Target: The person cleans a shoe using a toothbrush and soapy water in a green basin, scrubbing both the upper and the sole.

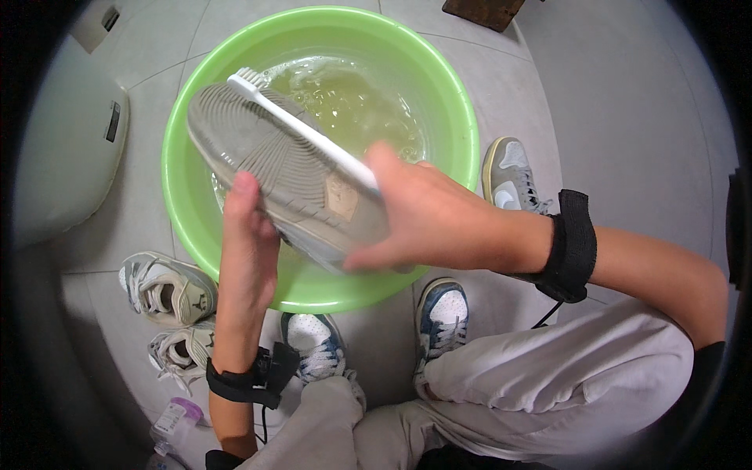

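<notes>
One grey sneaker [270, 160], held sole-up and slanted over a big green basin [468, 129], ribbed tread on show, rounded end off toward the far left rim. White long-handled brush [313, 139] laid along the far edge of that sole, bristles up at the rounded end and turned away from the tread, by the look of it.

Left hand [251, 223] closed on the near side of the shoe, thumb up on the sole edge, fingers mostly tucked out of sight. Right hand [423, 204] kinda blurry, curled around the tail end of the brush handle, thumb down by the other end of the shoe. Touching it or just beside it? Can't really tell.

Below the shoe, murky yellowish water [345, 102] with some suds.

Outside the basin: grey floor tiles [501, 86], a lone grey-and-white sneaker [511, 172] just past the right rim, two pale sneakers [192, 294] over on the left, and nearer, a clear bottle with a purple lid [186, 407]. Far left, a big whitish rounded container [70, 149]. Up top, a brown blocky thing [486, 11], cut off by the edge.

On the feet, blue-and-white sneakers [444, 313] close to the near rim. Pale trousers [548, 376], plus black straps [573, 247] on both wrists.
</notes>
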Demonstrator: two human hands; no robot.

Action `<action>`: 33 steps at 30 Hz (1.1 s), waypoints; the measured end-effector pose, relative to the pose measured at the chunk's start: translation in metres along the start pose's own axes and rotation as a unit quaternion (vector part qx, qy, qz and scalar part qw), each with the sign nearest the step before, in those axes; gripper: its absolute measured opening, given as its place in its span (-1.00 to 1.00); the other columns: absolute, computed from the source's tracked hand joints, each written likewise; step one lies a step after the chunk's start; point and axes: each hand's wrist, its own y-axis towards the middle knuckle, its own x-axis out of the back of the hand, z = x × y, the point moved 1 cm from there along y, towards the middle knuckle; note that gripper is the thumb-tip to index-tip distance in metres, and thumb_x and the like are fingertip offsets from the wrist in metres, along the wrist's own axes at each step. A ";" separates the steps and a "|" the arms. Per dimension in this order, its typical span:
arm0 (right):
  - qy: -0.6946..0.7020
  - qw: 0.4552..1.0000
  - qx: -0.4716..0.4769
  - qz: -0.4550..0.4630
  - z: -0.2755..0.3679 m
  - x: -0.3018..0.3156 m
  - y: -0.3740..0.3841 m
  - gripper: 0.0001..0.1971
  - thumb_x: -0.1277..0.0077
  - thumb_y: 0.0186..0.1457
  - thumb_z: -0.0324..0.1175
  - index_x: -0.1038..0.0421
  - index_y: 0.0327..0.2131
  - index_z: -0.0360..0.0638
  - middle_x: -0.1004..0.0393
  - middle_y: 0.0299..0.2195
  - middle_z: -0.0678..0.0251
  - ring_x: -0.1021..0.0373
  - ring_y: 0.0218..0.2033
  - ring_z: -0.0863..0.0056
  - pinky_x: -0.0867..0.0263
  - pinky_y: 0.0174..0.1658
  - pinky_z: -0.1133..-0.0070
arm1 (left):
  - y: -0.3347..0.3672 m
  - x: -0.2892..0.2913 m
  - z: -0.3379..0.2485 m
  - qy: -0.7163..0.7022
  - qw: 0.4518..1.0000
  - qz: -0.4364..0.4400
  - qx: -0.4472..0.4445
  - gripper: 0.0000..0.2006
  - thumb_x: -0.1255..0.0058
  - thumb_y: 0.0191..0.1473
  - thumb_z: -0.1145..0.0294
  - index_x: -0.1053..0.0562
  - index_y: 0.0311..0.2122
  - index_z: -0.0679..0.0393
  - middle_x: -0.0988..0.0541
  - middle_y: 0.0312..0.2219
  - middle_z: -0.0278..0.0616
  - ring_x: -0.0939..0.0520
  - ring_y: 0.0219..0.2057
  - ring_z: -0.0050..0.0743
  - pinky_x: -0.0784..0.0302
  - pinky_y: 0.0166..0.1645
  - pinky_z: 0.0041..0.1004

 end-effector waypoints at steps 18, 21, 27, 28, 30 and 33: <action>-0.222 0.943 0.248 -0.018 0.018 -0.018 -0.004 -0.48 -0.18 -0.32 -0.22 -0.18 -0.30 -0.28 -0.26 -0.38 0.16 -0.24 -0.32 0.27 -0.11 -0.22 0.49 | -0.085 0.044 0.001 -0.152 0.971 -0.179 -0.042 -0.50 0.12 -0.09 0.47 -0.09 0.00 0.31 -0.29 -0.11 -0.08 -0.33 -0.08 -0.29 -0.22 0.02 -0.35; -0.153 0.979 0.130 0.045 0.013 -0.010 -0.010 -0.63 -0.11 -0.22 -0.25 -0.19 -0.39 -0.24 -0.24 -0.40 0.15 -0.24 -0.35 0.29 -0.15 -0.29 0.50 | -0.101 0.051 0.005 -0.042 0.974 -0.207 -0.086 -0.52 0.09 -0.13 0.40 -0.17 -0.04 0.29 -0.35 -0.15 -0.12 -0.37 -0.11 -0.34 -0.26 0.00 -0.34; -0.068 0.995 0.070 0.018 -0.005 0.001 -0.035 -0.84 0.10 -0.02 -0.33 -0.18 -0.47 -0.19 -0.30 -0.62 0.14 -0.29 -0.58 0.18 -0.18 -0.52 0.42 | -0.110 0.064 0.015 -0.044 0.959 -0.260 -0.105 -0.40 0.06 -0.23 0.56 -0.06 0.02 0.29 -0.29 -0.13 -0.11 -0.30 -0.07 -0.31 -0.11 0.06 -0.39; -0.038 0.997 0.040 0.052 -0.009 0.000 -0.037 -0.85 0.13 -0.01 -0.34 -0.19 -0.45 -0.21 -0.30 -0.64 0.15 -0.30 -0.60 0.18 -0.19 -0.54 0.41 | -0.111 0.067 0.021 -0.052 0.958 -0.256 -0.120 -0.42 0.06 -0.18 0.50 -0.07 0.02 0.29 -0.29 -0.12 -0.11 -0.30 -0.07 -0.32 -0.13 0.05 -0.38; -0.010 0.996 0.008 0.084 -0.015 -0.004 -0.043 -0.86 0.15 0.00 -0.36 -0.19 -0.42 -0.22 -0.31 -0.66 0.15 -0.30 -0.62 0.18 -0.19 -0.56 0.40 | -0.111 0.067 0.022 -0.061 0.957 -0.250 -0.136 -0.44 0.06 -0.13 0.45 -0.07 0.02 0.28 -0.29 -0.11 -0.12 -0.30 -0.06 -0.32 -0.14 0.04 -0.37; 0.032 0.993 0.093 0.066 -0.016 -0.015 -0.034 -0.86 0.16 -0.01 -0.41 -0.22 -0.35 -0.23 -0.30 -0.69 0.16 -0.30 -0.64 0.17 -0.20 -0.56 0.41 | -0.101 0.076 0.025 -0.104 0.958 -0.235 -0.125 -0.50 0.13 0.00 0.27 -0.09 0.02 0.25 -0.28 -0.08 -0.17 -0.30 -0.05 -0.36 -0.17 0.04 -0.35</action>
